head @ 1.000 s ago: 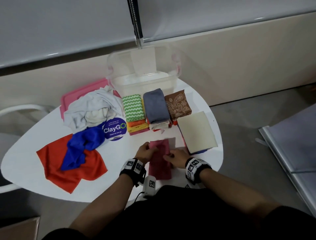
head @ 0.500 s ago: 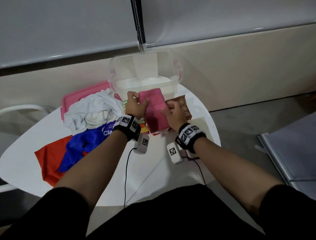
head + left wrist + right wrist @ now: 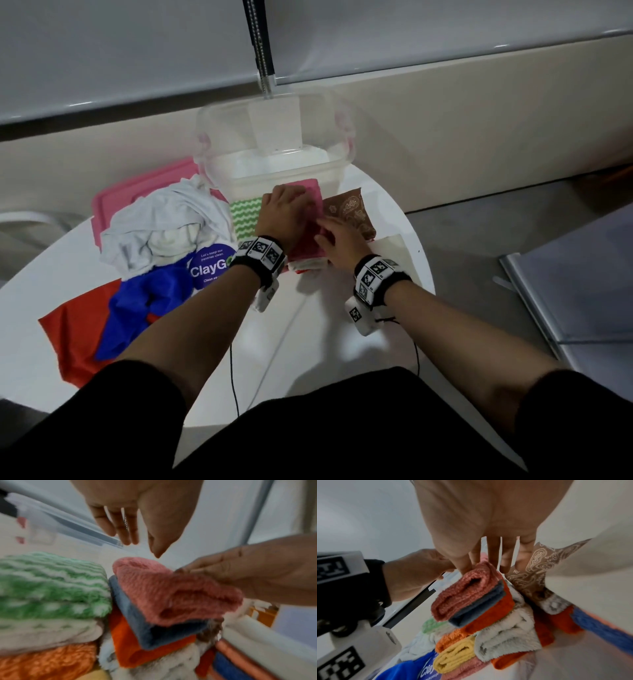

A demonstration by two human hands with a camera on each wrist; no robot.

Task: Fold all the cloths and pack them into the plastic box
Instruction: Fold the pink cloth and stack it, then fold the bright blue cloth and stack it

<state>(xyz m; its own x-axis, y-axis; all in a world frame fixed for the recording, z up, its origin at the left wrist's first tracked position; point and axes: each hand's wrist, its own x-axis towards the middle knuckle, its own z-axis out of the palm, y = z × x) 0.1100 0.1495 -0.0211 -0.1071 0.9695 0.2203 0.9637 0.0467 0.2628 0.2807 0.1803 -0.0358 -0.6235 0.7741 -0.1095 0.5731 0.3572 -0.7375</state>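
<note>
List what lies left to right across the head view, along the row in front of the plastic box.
pink lid → white crumpled cloth → green zigzag cloth → left hand → pink folded cloth → brown paisley cloth

Bare forearms, black short sleeves, tagged wristbands

Each wrist wears a black band (image 3: 260, 255) faced with white panels of black square codes — a white coded module (image 3: 359, 313) hangs below the right one, thin black cables trailing toward 6 o'clock.
</note>
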